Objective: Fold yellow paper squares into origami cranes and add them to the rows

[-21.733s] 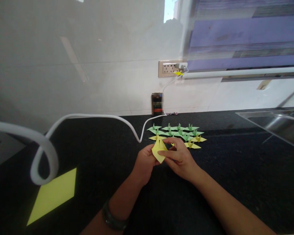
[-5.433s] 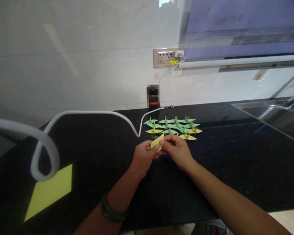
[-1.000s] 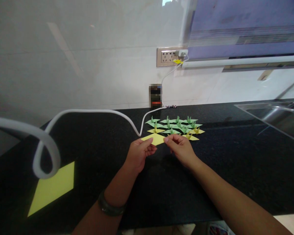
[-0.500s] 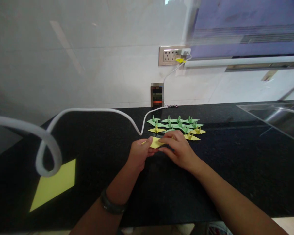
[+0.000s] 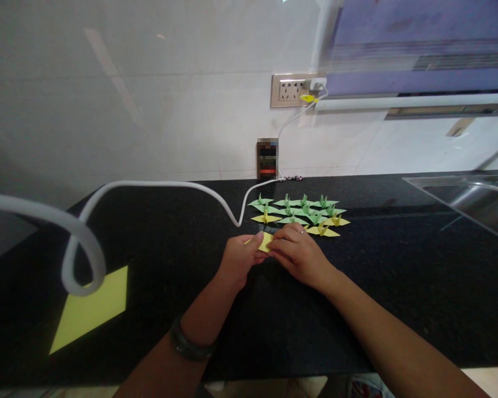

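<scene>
Between my two hands, above the black countertop, is a small folded piece of yellow paper (image 5: 265, 242). My left hand (image 5: 241, 255) pinches its left side, with the thumb lying on top. At the right edge, the fingers of my right hand (image 5: 295, 251) are closed on the same paper and cover part of it. Just beyond my hands stand several folded paper cranes in rows: green cranes (image 5: 305, 205) farther back, and yellow cranes (image 5: 323, 230) nearer, one partly behind my right hand.
A flat sheet of yellow paper (image 5: 97, 309) lies at the left on the black countertop (image 5: 170, 232). A thick white cable (image 5: 157, 184) loops over the left side. Against the wall leans a phone-like device (image 5: 268, 159). A steel sink (image 5: 477, 202) is at the right.
My right hand's fingers have closed in on the paper's right edge, leaving less of it showing. My left hand keeps its hold. The view has shifted slightly.
</scene>
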